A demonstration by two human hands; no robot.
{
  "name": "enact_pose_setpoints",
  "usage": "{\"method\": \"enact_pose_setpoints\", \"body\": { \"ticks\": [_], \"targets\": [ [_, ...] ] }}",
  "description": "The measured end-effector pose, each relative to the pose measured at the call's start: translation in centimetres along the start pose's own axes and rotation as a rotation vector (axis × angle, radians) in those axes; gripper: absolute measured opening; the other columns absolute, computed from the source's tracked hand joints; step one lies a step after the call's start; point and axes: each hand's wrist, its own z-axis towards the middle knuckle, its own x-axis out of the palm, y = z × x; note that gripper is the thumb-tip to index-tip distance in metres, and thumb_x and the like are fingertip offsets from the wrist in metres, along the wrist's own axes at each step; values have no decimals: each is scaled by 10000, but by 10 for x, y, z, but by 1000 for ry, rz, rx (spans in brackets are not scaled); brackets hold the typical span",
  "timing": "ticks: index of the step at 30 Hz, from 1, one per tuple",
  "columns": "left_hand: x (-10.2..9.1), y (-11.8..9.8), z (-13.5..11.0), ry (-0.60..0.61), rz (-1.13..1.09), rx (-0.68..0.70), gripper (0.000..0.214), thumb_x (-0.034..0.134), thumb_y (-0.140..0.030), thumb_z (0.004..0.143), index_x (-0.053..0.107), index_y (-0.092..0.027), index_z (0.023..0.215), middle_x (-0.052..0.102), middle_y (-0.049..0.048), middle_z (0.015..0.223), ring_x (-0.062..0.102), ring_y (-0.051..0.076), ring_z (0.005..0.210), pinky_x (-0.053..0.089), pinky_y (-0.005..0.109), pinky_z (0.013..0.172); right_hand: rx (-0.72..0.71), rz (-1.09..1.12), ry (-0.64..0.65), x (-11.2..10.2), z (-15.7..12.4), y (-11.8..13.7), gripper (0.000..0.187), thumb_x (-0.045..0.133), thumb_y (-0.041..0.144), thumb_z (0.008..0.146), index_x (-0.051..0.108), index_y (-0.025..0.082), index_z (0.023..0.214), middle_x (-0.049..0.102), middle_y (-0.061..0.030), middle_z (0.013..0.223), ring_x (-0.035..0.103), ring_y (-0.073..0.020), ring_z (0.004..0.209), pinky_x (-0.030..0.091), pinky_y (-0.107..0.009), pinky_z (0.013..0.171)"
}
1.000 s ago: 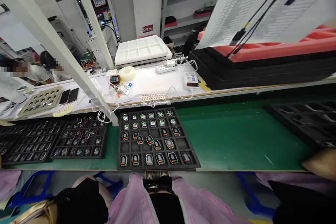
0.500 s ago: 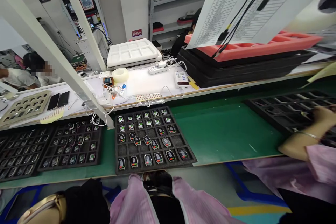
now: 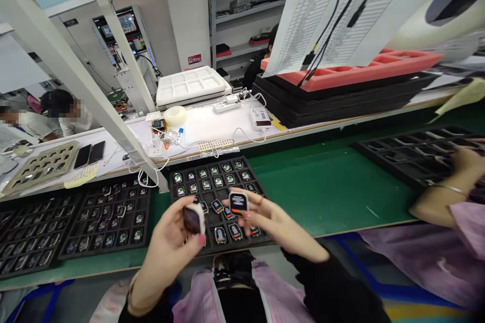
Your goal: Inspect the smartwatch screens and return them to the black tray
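Head view, black tray of lit watches, hands above it, each clamped on one watch.

Glossy, glass-like dark faces are noted on the two held watches; smooth pale casing is seen at their edges. The central tray is apparently made of matt black foam. The tabletop is surfaced in smooth green, with a low sheen. Matt red foam is seen in the upper tray. The hanging sheet is recorded as printed paper, the post as smooth painted metal, the black sleeve as soft matt cloth.
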Motion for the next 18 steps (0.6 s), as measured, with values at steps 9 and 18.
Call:
{"method": "enact_pose_setpoints", "body": {
  "ticks": [9, 18],
  "targets": [
    [17, 34, 27, 70, -36, -99, 552, 683, -395, 810, 496, -254, 1310, 620, 72, 1223, 611, 183, 1045, 498, 290, 922, 5, -13, 21, 11, 27, -23, 574, 715, 437, 788, 503, 183, 1257, 624, -114, 1138, 579, -126, 700, 473, -236, 567],
    [23, 27, 31, 81, 28, -64, 461, 584, -415, 883, 515, -255, 1310, 645, 63, 1098, 572, 89, 710, 440, 196, 587, -10, -77, -138, 27, 34, -17, 526, 720, 531, 742, 571, 143, 1066, 591, -16, 757, 496, -97, 575, 380, -209, 494]
  ]
}}
